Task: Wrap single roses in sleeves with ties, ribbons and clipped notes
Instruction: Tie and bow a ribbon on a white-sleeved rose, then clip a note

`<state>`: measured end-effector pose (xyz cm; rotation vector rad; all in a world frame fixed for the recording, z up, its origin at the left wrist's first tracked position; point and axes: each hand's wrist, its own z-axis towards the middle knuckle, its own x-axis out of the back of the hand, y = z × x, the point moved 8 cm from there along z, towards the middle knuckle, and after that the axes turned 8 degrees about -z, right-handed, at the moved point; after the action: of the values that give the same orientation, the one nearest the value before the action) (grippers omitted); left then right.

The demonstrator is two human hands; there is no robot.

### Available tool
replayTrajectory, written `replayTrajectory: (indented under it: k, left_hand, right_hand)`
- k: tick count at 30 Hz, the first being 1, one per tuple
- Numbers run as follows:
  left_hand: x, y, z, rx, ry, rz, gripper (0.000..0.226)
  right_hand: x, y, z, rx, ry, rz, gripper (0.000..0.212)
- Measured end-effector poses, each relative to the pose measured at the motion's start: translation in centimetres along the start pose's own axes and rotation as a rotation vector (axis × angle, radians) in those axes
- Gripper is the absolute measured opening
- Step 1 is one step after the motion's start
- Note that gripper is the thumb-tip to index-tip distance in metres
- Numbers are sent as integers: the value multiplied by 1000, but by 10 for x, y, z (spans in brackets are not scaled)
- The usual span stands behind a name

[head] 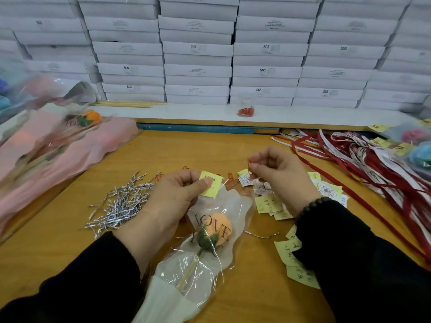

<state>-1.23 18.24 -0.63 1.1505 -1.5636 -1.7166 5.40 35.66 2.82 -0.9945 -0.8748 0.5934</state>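
Note:
An orange rose on a wooden stick lies in a clear and white sleeve printed LOVE, in front of me on the wooden table. My left hand pinches a yellow note against the sleeve's top edge. My right hand pinches a red paper clip just above and to the right of the note. Loose yellow notes and small printed tags lie under the right hand.
Silver twist ties are heaped on the left. Pink sleeves and a wrapped rose lie far left. Red and white ribbons spread on the right, with finished roses beyond. A pile of red clips sits on the white shelf before stacked white boxes.

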Motion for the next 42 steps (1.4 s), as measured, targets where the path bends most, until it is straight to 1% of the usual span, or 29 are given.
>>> replayTrajectory:
  k: [4, 8, 12, 15, 16, 18, 22, 24, 26, 29, 32, 36, 39, 42]
  left_hand:
    - [-3, -2, -1, 0, -21, -2, 28]
    - [-7, -2, -2, -29, -39, -13, 12]
    - [-11, -4, -1, -33, -57, -28, 20]
    - [-14, -3, -3, -26, -63, -23, 9]
    - [-14, -3, -3, -29, -63, -17, 9]
    - [-15, -1, -4, -36, -66, -11, 16]
    - [-17, 2, -6, -47, -76, 16, 21]
    - [-17, 2, -6, -50, -81, 24, 25]
    - [-18, 1, -6, -38, -87, 9, 26]
    - [-18, 0, -6, -31, -87, -14, 19]
    - [-17, 1, -6, -44, -84, -14, 16]
    - [-18, 1, -6, -48, -91, -12, 17]
    - [-20, 1, -7, -47, -105, -8, 22]
    - [-22, 1, -7, -34, -116, -14, 21]
  right_hand:
    - [-3, -9, -3, 9, -10, 154, 29]
    - [-14, -17, -7, 5, -84, 222, 23]
    - [-20, -20, -11, 1, -115, 182, 20]
    - [-23, -21, -12, -4, -134, 166, 20]
    - [-23, -22, -12, -5, -131, 186, 21]
    - [-20, -24, -12, 13, -113, 185, 23]
    - [-17, -26, -12, 56, -80, -16, 30]
    - [-18, -28, -12, 75, -87, -70, 26]
    - [-19, -29, -13, 81, -89, -55, 17]
    - [-18, -28, -13, 74, -85, -2, 15]
    - [-20, -23, -13, 24, -129, 33, 11]
    - [-21, -23, -14, 24, -179, 64, 18]
    - [-17, -25, -13, 39, -125, 53, 21]
    - [-16, -25, -13, 46, -80, 11, 21]
